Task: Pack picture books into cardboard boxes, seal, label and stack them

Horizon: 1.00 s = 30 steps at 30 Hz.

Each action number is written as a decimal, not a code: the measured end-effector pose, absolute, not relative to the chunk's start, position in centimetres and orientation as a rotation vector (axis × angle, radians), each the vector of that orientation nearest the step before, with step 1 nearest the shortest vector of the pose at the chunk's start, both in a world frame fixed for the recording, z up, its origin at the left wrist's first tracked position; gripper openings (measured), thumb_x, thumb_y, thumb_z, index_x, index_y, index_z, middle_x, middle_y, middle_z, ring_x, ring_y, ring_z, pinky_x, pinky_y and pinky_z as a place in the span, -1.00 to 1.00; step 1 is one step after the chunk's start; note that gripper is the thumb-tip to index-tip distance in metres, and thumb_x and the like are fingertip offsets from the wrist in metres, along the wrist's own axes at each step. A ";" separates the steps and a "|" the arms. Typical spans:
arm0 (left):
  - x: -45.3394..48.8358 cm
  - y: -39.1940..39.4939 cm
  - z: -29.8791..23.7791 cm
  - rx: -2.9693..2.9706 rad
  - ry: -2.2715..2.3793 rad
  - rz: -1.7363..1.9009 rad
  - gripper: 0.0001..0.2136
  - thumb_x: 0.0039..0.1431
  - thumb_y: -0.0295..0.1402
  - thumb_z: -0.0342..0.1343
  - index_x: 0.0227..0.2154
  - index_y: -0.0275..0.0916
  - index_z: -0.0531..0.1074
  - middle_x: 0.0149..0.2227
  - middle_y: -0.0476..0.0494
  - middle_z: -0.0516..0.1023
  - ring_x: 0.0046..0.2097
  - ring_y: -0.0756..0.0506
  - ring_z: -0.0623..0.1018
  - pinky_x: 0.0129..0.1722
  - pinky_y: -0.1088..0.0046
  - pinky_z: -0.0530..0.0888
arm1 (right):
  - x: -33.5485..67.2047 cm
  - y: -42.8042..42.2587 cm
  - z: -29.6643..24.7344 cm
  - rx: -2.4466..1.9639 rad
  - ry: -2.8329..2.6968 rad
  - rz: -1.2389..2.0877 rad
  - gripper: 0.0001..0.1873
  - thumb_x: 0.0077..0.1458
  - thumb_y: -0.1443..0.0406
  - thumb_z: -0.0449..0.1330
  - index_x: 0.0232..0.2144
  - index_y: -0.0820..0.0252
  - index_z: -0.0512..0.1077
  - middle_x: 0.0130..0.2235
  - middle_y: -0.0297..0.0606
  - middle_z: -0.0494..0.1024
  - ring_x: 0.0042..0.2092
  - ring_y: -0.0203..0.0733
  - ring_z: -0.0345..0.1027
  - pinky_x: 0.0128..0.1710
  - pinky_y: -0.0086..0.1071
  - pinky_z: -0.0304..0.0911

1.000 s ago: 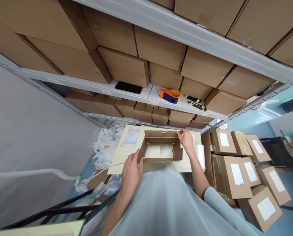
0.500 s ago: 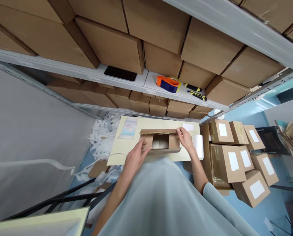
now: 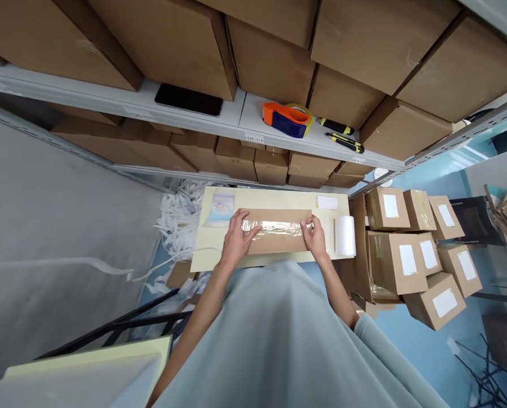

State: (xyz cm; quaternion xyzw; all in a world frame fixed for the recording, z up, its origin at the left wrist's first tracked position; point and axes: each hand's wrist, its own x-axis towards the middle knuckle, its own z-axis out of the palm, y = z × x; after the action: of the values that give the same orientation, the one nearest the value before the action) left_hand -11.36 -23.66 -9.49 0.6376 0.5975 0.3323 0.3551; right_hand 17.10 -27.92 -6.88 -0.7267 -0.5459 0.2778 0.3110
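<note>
A brown cardboard box (image 3: 279, 245) is between my hands above the pale yellow tabletop (image 3: 199, 258). Its taped face is turned up, with a shiny strip of clear tape along its length. My left hand (image 3: 235, 238) grips the left end, the thumb lying on the tape. At the right end my right hand (image 3: 316, 238) has its fingers bent around the edge and the thumb on top. Behind the box on the left lies a clear packet with blue and pink print (image 3: 220, 209). A white label (image 3: 327, 202) lies behind it on the right, and a white roll (image 3: 345, 236) is beside my right hand.
A shelf (image 3: 236, 116) with cardboard boxes spans the far side. It holds a black phone (image 3: 189, 100), an orange and blue tape dispenser (image 3: 286, 119) and yellow-black cutters (image 3: 345, 141). Labelled cartons (image 3: 402, 260) are piled right; white paper scraps (image 3: 181, 218) lie left.
The box was turned over: its opening and raised flaps faced up before, and the taped face does now. Both hands shifted their hold to its two ends.
</note>
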 end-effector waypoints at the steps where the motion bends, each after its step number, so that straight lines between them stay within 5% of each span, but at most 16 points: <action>1: -11.3 -23.4 -9.7 1.638 1.550 0.860 -0.47 0.40 -0.05 0.24 0.31 -0.10 0.34 0.46 -0.38 0.34 0.55 -0.33 0.29 0.48 0.01 0.34 | 16.7 -27.8 -7.2 -1.956 -1.420 0.731 -0.69 0.48 -0.04 0.02 -0.10 0.02 0.32 0.04 -0.12 0.58 0.07 -0.02 0.51 0.09 -0.23 0.39; 11: -10.7 -22.8 -10.7 1.643 1.553 0.882 -0.49 0.38 -0.10 0.24 0.27 -0.16 0.32 0.43 -0.41 0.35 0.50 -0.33 0.35 0.48 0.03 0.33 | 16.6 -27.5 -7.8 -2.102 -1.519 0.855 -0.65 0.53 -0.06 -0.15 -0.02 0.00 0.23 0.08 -0.08 0.55 0.01 0.04 0.51 -0.13 -0.26 0.30; 30: -10.8 -22.7 -11.8 1.663 1.555 0.968 -0.53 0.38 -0.12 0.26 0.24 -0.14 0.36 0.41 -0.36 0.42 0.49 -0.32 0.38 0.47 0.02 0.36 | 16.5 -27.2 -8.7 -2.153 -1.511 0.853 -0.62 0.53 -0.07 -0.18 -0.03 0.00 0.23 0.05 -0.14 0.55 -0.13 0.00 0.49 -0.18 -0.26 0.25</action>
State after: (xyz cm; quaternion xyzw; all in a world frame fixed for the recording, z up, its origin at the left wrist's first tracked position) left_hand -10.80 -22.66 -11.79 0.6350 0.5939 0.3696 0.3279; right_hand 16.46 -27.19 -8.73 -0.7650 -0.5367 0.3030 0.1871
